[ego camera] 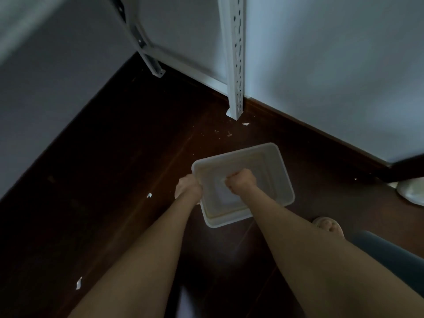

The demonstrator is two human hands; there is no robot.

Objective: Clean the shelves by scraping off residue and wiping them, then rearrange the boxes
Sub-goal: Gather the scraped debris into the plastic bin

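both arms down, left hand [188,187] grips box [276,162] rim, right hand [242,181] fists white wad [223,180] inside

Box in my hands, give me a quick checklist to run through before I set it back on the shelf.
1. Left hand grips the box by its rim: ok.
2. Right hand out of the box: not ok, it is a fist inside, over a white cloth.
3. Cloth actually gripped: cannot tell.
4. Box inside clean: not ok, a yellowish tint runs along the inner edges.
5. Floor by the shelf post swept: not ok, white scraps lie there.
6. Foot clear of the box: ok, it is apart, to the right.
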